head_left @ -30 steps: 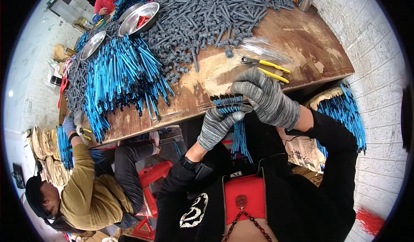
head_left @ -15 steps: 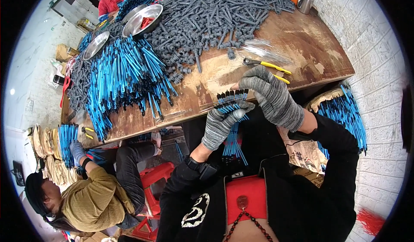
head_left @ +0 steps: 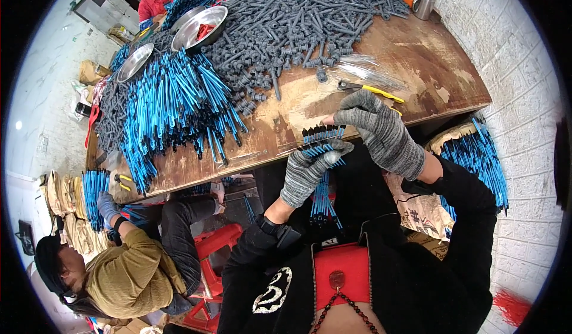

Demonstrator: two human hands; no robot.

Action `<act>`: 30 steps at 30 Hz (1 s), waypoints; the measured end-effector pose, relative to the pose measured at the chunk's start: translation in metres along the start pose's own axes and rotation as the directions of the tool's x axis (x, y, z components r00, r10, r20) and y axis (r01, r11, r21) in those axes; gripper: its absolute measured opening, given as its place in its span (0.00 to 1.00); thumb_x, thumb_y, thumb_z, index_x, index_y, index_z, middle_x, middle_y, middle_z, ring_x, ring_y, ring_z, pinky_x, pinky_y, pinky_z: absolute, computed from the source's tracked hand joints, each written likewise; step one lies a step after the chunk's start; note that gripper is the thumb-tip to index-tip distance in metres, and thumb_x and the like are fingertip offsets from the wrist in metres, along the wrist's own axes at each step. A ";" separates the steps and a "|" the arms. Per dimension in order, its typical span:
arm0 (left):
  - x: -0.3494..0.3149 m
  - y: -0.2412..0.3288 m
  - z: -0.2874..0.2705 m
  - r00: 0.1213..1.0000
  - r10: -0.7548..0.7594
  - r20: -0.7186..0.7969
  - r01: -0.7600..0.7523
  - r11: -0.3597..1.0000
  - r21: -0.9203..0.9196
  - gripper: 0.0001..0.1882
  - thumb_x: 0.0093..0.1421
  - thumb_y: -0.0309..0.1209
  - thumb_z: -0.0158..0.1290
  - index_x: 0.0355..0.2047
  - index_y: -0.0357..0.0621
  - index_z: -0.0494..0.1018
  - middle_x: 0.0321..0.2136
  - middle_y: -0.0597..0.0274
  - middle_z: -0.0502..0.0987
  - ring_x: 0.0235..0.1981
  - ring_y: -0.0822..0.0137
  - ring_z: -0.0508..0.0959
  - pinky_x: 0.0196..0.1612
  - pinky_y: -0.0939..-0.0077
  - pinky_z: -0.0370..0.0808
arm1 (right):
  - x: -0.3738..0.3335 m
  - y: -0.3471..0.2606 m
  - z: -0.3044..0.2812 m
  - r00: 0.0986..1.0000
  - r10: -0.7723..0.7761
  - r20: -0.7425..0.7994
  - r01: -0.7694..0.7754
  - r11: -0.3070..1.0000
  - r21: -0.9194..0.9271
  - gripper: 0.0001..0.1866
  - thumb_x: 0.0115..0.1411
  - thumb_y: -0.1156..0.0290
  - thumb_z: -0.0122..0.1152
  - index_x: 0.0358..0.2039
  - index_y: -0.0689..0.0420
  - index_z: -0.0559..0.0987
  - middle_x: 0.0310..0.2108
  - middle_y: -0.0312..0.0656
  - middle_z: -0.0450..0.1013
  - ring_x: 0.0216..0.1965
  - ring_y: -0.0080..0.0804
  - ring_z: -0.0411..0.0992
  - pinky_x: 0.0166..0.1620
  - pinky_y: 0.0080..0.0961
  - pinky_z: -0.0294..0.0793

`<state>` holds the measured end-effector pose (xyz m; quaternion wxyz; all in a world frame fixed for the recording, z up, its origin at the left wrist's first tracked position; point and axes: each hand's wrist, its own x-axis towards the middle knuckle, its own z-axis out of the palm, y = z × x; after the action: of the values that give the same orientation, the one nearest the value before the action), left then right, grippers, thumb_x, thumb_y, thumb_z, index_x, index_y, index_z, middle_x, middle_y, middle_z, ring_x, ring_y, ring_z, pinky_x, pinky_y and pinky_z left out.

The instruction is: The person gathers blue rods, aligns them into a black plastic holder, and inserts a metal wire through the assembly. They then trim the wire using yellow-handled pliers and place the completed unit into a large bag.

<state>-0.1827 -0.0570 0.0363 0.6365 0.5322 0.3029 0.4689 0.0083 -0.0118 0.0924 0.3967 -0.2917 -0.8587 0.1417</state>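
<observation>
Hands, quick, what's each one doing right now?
Left hand: closed around the bundle of blue tubes.
Right hand: closed on the same bundle's top.

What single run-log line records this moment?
left hand: grips blue tube bundle | right hand: on bundle top | wooden table: grey tube pile

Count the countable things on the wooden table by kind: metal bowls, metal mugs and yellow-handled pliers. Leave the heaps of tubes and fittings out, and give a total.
Metal bowls: 2, the second further left
Metal mug: 1
Yellow-handled pliers: 1 on the table
Total: 4
</observation>
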 end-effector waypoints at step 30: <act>0.005 0.002 0.003 0.999 -0.036 0.035 0.039 0.995 -0.095 0.13 0.60 0.29 0.53 0.43 0.34 0.73 0.40 0.51 0.78 0.44 0.62 0.78 0.49 0.70 0.73 | -0.006 -0.008 -0.043 0.982 -0.171 0.081 0.187 0.818 -0.543 0.15 0.47 0.76 0.59 0.38 0.53 0.78 0.34 0.37 0.71 0.36 0.38 0.69 0.42 0.35 0.71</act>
<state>-0.1786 -0.0538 0.0393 0.6750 0.5030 0.2794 0.4618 0.0412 -0.0210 0.1200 0.2958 -0.3091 -0.8923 -0.1438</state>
